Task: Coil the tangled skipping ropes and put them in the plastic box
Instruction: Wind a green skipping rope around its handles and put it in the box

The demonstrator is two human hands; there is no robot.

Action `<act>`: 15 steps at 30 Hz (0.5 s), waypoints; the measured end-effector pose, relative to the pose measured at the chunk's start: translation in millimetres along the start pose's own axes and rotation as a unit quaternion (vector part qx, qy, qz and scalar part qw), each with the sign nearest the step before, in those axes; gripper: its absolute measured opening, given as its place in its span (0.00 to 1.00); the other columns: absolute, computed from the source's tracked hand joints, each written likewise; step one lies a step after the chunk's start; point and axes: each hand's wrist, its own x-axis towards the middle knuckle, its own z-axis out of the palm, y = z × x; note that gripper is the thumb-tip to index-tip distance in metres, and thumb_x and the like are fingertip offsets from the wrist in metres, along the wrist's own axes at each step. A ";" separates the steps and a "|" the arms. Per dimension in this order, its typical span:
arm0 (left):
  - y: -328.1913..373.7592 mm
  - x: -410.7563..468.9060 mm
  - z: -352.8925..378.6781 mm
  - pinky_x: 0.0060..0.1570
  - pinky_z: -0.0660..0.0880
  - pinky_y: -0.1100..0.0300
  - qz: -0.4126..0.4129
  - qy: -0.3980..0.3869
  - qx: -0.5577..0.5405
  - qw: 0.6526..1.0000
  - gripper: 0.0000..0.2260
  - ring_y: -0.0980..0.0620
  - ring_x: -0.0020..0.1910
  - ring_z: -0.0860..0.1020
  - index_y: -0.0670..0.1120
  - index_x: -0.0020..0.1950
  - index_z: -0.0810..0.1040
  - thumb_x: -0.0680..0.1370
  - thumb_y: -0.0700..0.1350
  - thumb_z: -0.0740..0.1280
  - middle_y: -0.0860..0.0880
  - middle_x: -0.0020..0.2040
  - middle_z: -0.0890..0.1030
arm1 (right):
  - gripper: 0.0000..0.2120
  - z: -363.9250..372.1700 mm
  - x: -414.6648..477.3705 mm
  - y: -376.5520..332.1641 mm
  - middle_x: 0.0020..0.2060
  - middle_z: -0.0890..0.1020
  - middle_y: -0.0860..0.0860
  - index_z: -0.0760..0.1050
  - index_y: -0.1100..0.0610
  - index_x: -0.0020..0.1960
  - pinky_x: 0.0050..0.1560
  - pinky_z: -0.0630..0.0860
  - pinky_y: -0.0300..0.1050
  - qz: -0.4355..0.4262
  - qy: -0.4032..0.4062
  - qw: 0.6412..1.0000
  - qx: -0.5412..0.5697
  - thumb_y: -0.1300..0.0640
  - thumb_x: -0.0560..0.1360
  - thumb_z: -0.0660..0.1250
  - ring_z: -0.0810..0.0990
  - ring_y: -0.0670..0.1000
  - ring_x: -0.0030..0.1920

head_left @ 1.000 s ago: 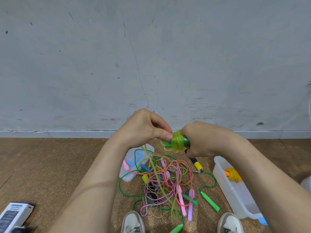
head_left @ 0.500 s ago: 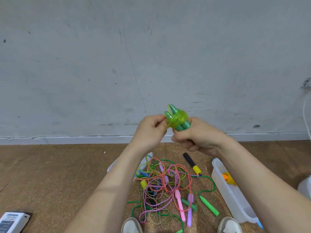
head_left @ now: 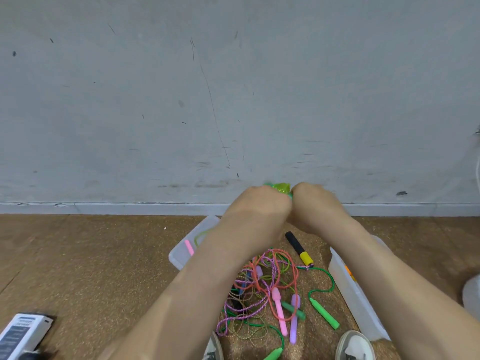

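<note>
My left hand and my right hand are pressed together in front of the wall, both curled round a coiled lime-green skipping rope of which only the top shows above the knuckles. On the floor between my feet lies a tangle of ropes in orange, purple, green and gold, with pink, purple and green handles. A clear plastic box stands at the right with something orange inside. A second clear container at the left holds a pink handle and green rope.
A black and yellow handle lies beyond the tangle. My shoes frame the pile at the bottom edge. A white printed carton lies at bottom left. The cork-like floor meets a grey wall behind.
The green rope, once trailing down to the pile, is now fully wound. My hands have closed tightly together over the coil, hiding most of it, and have moved slightly right.
</note>
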 end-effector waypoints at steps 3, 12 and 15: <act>-15.2 -5.0 -8.3 0.46 0.72 0.57 -0.042 0.030 -0.135 0.989 0.05 0.49 0.49 0.78 0.50 0.49 0.81 0.75 0.46 0.68 0.50 0.47 0.83 | 0.03 8.5 -5.1 -6.5 0.47 0.81 0.56 0.71 0.54 0.43 0.39 0.68 0.44 -0.081 -0.036 0.993 -0.074 0.57 0.70 0.64 0.80 0.59 0.50; -49.9 -20.2 -11.2 0.30 0.67 0.64 -0.117 0.046 -0.341 0.932 0.08 0.61 0.26 0.71 0.50 0.35 0.84 0.63 0.51 0.79 0.56 0.24 0.76 | 0.11 -3.1 -20.6 -22.5 0.53 0.78 0.56 0.74 0.55 0.56 0.42 0.68 0.45 -0.191 -0.042 0.968 -0.159 0.58 0.74 0.64 0.79 0.59 0.54; -56.9 -23.1 -12.3 0.30 0.64 0.66 -0.126 0.017 -0.402 0.907 0.08 0.61 0.25 0.68 0.48 0.34 0.84 0.62 0.49 0.80 0.57 0.23 0.74 | 0.07 -7.8 -25.0 -25.9 0.52 0.77 0.57 0.72 0.55 0.53 0.41 0.66 0.44 -0.236 -0.059 0.959 -0.145 0.58 0.74 0.64 0.78 0.59 0.53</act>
